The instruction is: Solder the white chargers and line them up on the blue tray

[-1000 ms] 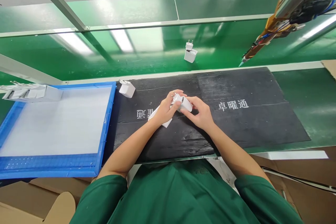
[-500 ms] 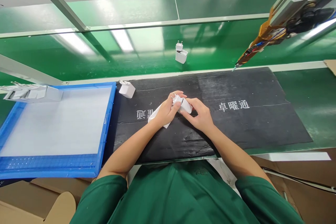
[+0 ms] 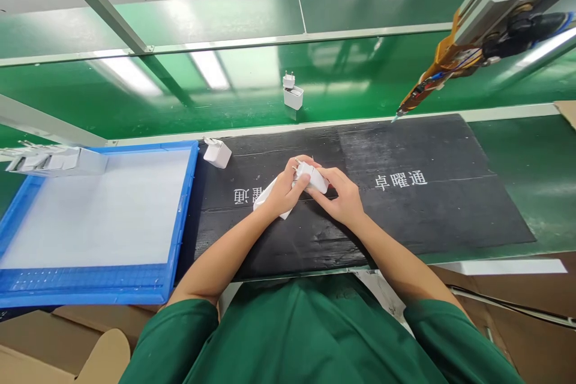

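A white plug charger (image 3: 317, 182) with two metal pins is between my two hands, above a black mat (image 3: 432, 216). My left hand (image 3: 287, 187) is closed around its pin end, with the thumb on top. At the other end, the fingers of my right hand (image 3: 344, 197) grip the charger's body. Partly hidden under my left hand and wrist, another white piece (image 3: 266, 195) lies on the mat; its full shape is covered. Near the mat's back left corner sits a second white charger (image 3: 218, 154), pins toward the back.
A blue tray (image 3: 177, 240) with a white sheet stands left, several white chargers (image 3: 58, 160) at its back edge. Behind the mat, a white charger (image 3: 293, 98) with its pin head raised rests on the green surface (image 3: 216, 111). A nozzle tool (image 3: 418, 96) hangs back right.
The dark gap between the charger's pin head and body no longer shows in my hands. The charger on the green surface behind has moved left. The nozzle tip appears slightly further left.
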{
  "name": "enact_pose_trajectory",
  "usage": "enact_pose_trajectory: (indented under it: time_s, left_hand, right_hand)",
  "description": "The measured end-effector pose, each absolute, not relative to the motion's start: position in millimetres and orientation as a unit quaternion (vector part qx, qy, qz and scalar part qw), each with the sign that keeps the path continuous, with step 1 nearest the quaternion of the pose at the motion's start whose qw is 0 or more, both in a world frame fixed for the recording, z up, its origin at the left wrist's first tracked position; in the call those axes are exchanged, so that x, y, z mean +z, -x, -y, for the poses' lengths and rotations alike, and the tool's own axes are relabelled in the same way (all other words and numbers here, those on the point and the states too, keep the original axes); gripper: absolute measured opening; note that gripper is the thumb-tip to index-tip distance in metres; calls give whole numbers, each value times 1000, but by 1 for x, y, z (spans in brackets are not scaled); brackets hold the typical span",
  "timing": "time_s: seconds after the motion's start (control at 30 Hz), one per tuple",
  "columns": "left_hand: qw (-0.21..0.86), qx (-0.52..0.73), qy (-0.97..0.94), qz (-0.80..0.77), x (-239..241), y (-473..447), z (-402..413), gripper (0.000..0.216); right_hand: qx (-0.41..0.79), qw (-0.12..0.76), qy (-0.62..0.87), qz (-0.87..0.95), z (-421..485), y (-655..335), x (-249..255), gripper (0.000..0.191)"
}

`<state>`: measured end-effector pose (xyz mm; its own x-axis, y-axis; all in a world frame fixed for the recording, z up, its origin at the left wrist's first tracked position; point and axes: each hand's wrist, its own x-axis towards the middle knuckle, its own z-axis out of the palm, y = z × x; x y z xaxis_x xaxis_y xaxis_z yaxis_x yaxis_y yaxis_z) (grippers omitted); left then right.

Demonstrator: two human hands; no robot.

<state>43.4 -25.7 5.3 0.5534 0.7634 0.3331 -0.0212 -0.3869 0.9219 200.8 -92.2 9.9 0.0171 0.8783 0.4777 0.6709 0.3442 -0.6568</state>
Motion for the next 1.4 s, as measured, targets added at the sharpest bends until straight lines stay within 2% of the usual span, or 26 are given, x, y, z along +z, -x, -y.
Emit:
enact_pose_trajectory:
  time_s: [0.6,0.83,0.93,1.1,1.17,1.3,1.4]
  left_hand:
    - [496,359,-751,-246,3,-40,22,39]
    - [463,308,-798,-233,1,-36,19,55]
    - [554,281,-737,-266,-2,-39,18,61]
    - [766,233,-509,-316,-2,-47,15,66]
    - [814,202,-448,-310,1,-48,12,66]
    - [836,189,-404,-320,5,-44,3,70]
    - [775,223,-450,-383,6,-38,-4,70]
  right_hand:
    - [103,438,561,694,92,-202,9,26]
    - [130,421,565,698,93,-201,4,29]
    - [173,430,568,680,91,-203,4,31]
    - [355,448,527,629,86,-212,5,50]
    - [356,446,533,625,84,-214,6,52]
    - [273,468,545,640,84,-213,11,46]
    - [257,464,538,655,85,-213,13,42]
